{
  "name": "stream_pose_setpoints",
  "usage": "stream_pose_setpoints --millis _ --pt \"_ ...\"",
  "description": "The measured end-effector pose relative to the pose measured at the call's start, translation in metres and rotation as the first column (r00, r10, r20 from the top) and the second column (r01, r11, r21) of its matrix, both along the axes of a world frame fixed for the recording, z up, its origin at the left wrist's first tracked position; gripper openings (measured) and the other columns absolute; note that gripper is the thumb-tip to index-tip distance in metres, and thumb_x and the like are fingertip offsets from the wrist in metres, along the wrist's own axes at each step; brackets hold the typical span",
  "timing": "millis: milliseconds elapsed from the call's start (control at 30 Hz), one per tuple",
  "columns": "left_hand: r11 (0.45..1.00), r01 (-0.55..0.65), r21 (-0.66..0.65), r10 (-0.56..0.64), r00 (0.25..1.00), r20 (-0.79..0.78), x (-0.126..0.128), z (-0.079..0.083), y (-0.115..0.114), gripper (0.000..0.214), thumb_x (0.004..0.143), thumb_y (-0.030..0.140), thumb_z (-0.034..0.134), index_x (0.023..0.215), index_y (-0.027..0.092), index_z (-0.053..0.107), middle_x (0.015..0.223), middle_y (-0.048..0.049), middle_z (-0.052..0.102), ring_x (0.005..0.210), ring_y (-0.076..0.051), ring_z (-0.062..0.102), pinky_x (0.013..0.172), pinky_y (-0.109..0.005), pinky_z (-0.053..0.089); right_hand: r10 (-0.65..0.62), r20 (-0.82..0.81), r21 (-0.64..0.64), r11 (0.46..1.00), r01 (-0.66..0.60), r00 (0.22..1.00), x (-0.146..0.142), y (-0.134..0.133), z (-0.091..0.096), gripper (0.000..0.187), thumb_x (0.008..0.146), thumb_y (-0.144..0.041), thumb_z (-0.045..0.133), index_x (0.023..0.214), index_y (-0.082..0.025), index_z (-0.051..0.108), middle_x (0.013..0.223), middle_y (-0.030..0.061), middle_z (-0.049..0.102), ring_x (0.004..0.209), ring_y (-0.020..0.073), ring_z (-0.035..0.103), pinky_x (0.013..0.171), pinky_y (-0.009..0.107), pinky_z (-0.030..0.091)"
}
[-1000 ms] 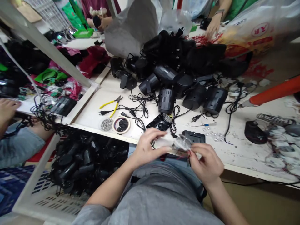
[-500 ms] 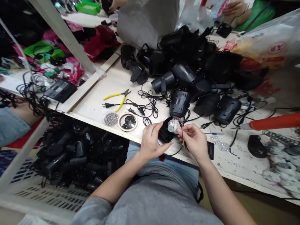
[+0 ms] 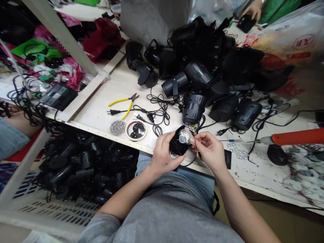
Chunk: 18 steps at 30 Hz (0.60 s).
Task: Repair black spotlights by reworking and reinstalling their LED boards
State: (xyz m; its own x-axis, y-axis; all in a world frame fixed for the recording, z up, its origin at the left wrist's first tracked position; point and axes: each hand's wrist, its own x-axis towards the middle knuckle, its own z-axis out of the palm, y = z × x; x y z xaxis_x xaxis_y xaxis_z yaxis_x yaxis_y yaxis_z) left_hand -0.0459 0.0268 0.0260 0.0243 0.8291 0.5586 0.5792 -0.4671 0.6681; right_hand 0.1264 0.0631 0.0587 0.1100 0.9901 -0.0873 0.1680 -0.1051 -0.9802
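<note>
My left hand [image 3: 162, 153] grips a black round lamp part [image 3: 176, 145] at the table's front edge. A small silver motor [image 3: 184, 136] with coloured wires sits on top of that part. My right hand [image 3: 210, 152] pinches the red wires [image 3: 194, 141] beside the motor. Both hands are closed around these pieces, held just above the white worktable [image 3: 121, 87]. A black spotlight housing [image 3: 193, 108] lies right behind my hands.
A heap of black spotlight housings [image 3: 202, 64] and cables fills the table's middle. Yellow pliers [image 3: 123, 103], a dish of screws [image 3: 117, 127] and a tape roll [image 3: 136, 130] lie left. An orange-handled tool [image 3: 296, 136] lies right. A crate of black lamps [image 3: 83, 168] stands below left. Other people's hands work at the back.
A second ago my hands held a clear bag; now they hold the black lamp part with its motor. Since half a second ago, little has shifted.
</note>
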Motion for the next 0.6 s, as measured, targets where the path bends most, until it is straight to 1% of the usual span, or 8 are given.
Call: stream_pose_setpoints --millis 167,367,467,600 --pt "1.000 0.004 0.011 -0.004 1.000 -0.003 0.0028 0.0025 -0.0012 0.074 0.082 0.040 0.077 0.143 0.015 0.044 0.122 -0.0157 0.063 0.113 -0.028 0.062 0.099 -0.044 0.055 -0.013 0.054 0.005 1.000 0.013 0.998 0.0020 -0.0043 -0.0008 0.028 0.067 -0.041 0.081 0.073 -0.020 0.064 0.060 -0.0010 0.063 0.052 0.0102 0.055 0.050 0.022 0.046" --pt "1.000 0.001 0.027 -0.001 1.000 -0.012 0.0064 0.0053 -0.0015 0.073 0.082 0.039 0.076 0.143 0.016 0.044 0.121 -0.0150 0.063 0.111 -0.028 0.062 0.097 -0.044 0.056 0.007 0.079 0.013 1.000 -0.008 0.997 0.0047 -0.0051 -0.0041 0.031 0.068 -0.046 0.082 0.073 -0.021 0.064 0.061 -0.0004 0.063 0.054 0.0115 0.055 0.051 0.024 0.046" --pt "1.000 0.006 0.021 -0.006 1.000 -0.005 0.0079 0.0054 -0.0016 0.073 0.082 0.039 0.077 0.143 0.015 0.044 0.122 -0.0154 0.063 0.112 -0.028 0.062 0.097 -0.044 0.056 0.016 0.081 0.031 0.999 -0.018 0.997 0.0066 -0.0057 -0.0030 0.032 0.069 -0.047 0.081 0.073 -0.021 0.063 0.060 -0.0005 0.062 0.052 0.0115 0.054 0.049 0.024 0.046" --pt "1.000 0.011 0.009 -0.011 1.000 0.012 0.0096 0.0055 -0.0024 0.075 0.081 0.038 0.077 0.144 0.016 0.043 0.123 -0.0157 0.063 0.114 -0.028 0.062 0.098 -0.044 0.056 0.017 0.087 0.057 0.998 -0.022 0.996 0.0097 -0.0065 0.0000 0.030 0.070 -0.045 0.080 0.075 -0.021 0.063 0.064 0.0007 0.065 0.052 0.0113 0.055 0.050 0.024 0.047"
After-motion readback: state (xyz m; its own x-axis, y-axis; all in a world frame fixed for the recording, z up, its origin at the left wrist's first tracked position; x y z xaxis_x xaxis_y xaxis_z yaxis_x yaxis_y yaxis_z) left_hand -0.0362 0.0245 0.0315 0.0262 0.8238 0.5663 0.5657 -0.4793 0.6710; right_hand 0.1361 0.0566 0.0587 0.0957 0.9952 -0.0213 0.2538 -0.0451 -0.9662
